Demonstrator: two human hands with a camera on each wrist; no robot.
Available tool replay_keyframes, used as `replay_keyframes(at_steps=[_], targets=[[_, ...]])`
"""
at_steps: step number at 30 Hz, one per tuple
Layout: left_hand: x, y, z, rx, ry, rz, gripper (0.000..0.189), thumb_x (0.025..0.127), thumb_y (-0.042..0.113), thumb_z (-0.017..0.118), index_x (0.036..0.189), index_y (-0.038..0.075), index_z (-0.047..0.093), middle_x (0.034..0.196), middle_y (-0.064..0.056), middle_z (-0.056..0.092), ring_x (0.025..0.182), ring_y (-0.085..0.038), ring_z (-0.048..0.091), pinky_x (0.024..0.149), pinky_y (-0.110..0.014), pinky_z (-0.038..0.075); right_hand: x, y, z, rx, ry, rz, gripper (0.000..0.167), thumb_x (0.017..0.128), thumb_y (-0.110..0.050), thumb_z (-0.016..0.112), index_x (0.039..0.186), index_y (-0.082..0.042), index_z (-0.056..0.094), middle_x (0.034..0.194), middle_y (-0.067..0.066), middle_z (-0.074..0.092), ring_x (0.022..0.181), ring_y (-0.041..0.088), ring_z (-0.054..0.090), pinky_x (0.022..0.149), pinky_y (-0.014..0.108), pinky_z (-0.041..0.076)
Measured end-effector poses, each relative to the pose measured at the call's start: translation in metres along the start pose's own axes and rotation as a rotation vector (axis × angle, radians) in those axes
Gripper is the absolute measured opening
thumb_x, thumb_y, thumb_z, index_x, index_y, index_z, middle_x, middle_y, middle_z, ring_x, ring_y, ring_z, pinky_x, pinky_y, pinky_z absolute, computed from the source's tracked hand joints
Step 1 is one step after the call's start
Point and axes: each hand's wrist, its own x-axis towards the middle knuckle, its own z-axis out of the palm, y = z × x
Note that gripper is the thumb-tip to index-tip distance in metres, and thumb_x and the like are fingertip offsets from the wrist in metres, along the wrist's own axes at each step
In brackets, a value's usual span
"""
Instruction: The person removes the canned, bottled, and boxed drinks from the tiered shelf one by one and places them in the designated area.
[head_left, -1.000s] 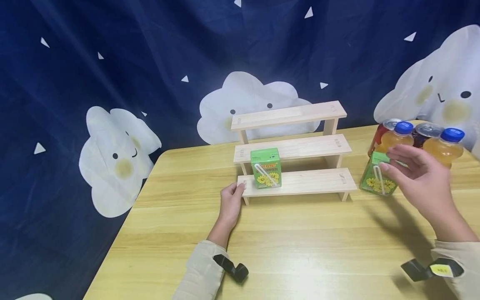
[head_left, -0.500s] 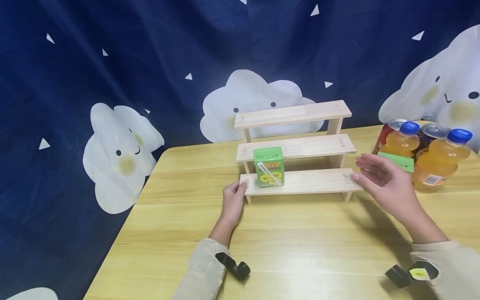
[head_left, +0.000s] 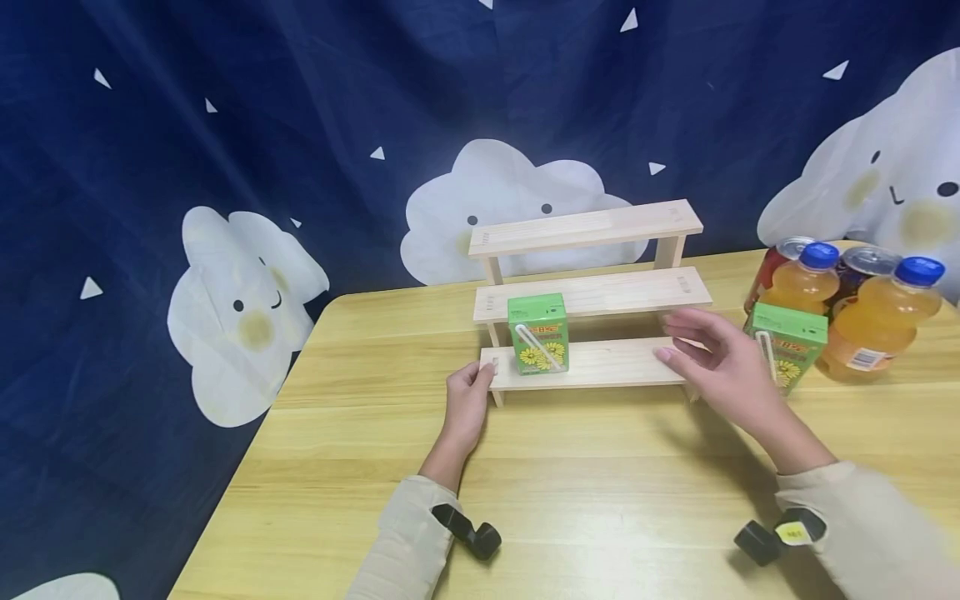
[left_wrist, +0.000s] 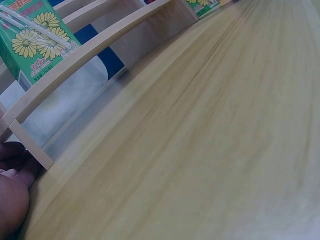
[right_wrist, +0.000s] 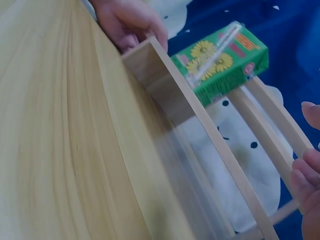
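Note:
A three-tier pale wooden display rack stands on the table. My left hand pinches the left end of its lowest tier, thumb on top; in the right wrist view that hand shows at the board's end. A green drink carton with yellow flowers and a wrapped straw stands upright on the left part of the lowest tier. Over the right end of that tier is my right hand, fingers loosely bent and holding nothing. Just right of this hand, a second green carton stands on the table, partly hidden.
Behind the second carton stand two orange drink bottles with blue caps, a nearer bottle and a farther bottle. Beside them are a red can and a dark can. A blue cloud-print curtain hangs behind the table.
My right hand has moved left, away from the second carton and bottles to the rack's right end. The left hand keeps its grip, and the carton on the rack stays put.

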Motion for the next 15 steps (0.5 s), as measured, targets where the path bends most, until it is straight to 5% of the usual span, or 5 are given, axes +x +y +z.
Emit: replay_keyframes(at_steps=[15], targets=[[0.000,0.000,-0.001,0.016,-0.002,0.011,0.031,0.095,0.012,0.049,0.113,-0.010,0.061,0.109,-0.023,0.065,0.098,-0.018,0.060,0.089,-0.028,0.051,0.016,-0.008,0.044,0.117,-0.070,-0.007,0.048,0.080,0.003,0.069,0.124,0.009,0.050,0.111,-0.009,0.059,0.103,0.005,0.059,0.088,0.015,0.049]])
